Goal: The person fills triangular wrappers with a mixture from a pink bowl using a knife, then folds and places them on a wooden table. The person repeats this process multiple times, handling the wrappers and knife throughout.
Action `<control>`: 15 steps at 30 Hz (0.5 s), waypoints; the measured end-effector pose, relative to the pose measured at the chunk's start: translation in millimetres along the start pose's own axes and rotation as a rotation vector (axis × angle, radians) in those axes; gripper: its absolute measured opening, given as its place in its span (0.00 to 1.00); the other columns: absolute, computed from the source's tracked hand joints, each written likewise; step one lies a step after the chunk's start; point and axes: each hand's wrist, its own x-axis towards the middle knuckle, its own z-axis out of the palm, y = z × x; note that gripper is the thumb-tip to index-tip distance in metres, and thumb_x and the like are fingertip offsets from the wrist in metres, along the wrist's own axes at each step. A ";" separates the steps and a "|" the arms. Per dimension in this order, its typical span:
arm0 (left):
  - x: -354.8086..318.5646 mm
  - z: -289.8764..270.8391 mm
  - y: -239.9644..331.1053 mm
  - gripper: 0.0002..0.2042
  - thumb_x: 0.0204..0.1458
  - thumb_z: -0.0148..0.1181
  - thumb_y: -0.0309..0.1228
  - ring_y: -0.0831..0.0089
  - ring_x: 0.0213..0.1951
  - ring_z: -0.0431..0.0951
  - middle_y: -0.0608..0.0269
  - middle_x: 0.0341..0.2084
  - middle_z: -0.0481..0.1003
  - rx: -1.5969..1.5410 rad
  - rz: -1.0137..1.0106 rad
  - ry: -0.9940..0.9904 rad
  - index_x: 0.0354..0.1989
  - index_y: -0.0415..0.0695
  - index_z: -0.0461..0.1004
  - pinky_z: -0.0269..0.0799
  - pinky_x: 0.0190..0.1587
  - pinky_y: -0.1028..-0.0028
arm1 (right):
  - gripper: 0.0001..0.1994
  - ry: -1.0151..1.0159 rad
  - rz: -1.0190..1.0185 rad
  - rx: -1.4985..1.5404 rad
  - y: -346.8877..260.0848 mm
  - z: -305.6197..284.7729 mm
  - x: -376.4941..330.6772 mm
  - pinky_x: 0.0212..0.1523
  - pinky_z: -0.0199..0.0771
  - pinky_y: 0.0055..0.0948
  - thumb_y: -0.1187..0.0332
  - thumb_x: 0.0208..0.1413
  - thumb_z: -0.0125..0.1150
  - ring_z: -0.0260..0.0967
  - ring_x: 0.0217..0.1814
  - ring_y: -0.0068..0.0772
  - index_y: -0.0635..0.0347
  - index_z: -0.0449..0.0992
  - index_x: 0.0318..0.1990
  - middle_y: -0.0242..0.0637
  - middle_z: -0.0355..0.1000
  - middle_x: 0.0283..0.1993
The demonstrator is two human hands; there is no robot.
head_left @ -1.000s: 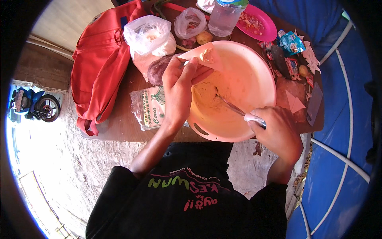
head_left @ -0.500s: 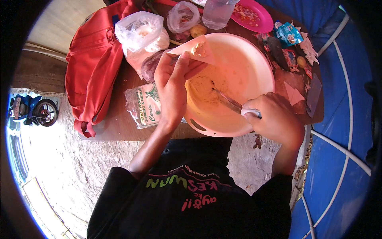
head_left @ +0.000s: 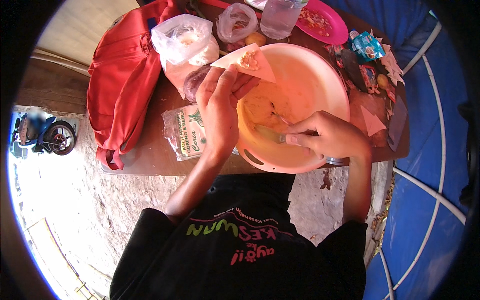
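Observation:
My left hand (head_left: 219, 107) pinches a pale triangular wonton wrapper (head_left: 265, 70) at its edge, over the far left of a large basin. A lump of pale filling (head_left: 248, 61) lies on the wrapper. My right hand (head_left: 327, 135) is closed around a utensil with a flat, smeared, knife-like blade (head_left: 270, 134); its exact kind is unclear. That blade dips into the soft yellowish mixture (head_left: 262, 102) in the pinkish-white basin (head_left: 341, 95). A thin metal piece (head_left: 284, 120) also shows in the mixture, partly hidden by my right fingers.
Left of the basin lie a wrapper packet (head_left: 187, 132), a bag of white powder (head_left: 182, 42) and a red backpack (head_left: 122, 85). A water container (head_left: 280, 19) and pink plate (head_left: 337, 25) stand behind. Rightward are a blue sachet (head_left: 367, 46) and triangular wrapper (head_left: 372, 122).
My right hand has shifted slightly up and left and turned, bringing the flat blade into the mixture. The wrapper with filling stays in my left hand, tilted more toward view.

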 end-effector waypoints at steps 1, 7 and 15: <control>0.2 -1.0 0.1 0.12 0.66 0.47 0.29 0.65 0.47 0.81 0.50 0.44 0.78 -0.017 0.000 -0.002 0.47 0.30 0.71 0.76 0.56 0.66 | 0.14 -0.033 0.038 0.100 1.4 0.7 2.5 0.24 0.70 0.27 0.62 0.62 0.60 0.71 0.20 0.25 0.63 0.82 0.48 0.40 0.76 0.24; 2.9 -5.5 -1.5 0.14 0.66 0.47 0.31 0.64 0.50 0.80 0.51 0.45 0.77 -0.100 -0.003 0.039 0.48 0.30 0.71 0.75 0.57 0.64 | 0.17 -0.056 0.052 0.418 15.8 -1.7 -0.5 0.21 0.66 0.19 0.62 0.64 0.60 0.65 0.18 0.16 0.62 0.78 0.55 0.32 0.74 0.24; 3.2 -13.3 19.6 0.17 0.66 0.45 0.32 0.59 0.54 0.78 0.47 0.51 0.76 -0.132 -0.153 -0.028 0.54 0.31 0.69 0.71 0.61 0.61 | 0.15 0.415 -0.128 0.519 6.5 -3.0 -45.3 0.30 0.70 0.19 0.68 0.60 0.62 0.70 0.29 0.16 0.69 0.77 0.50 0.34 0.76 0.33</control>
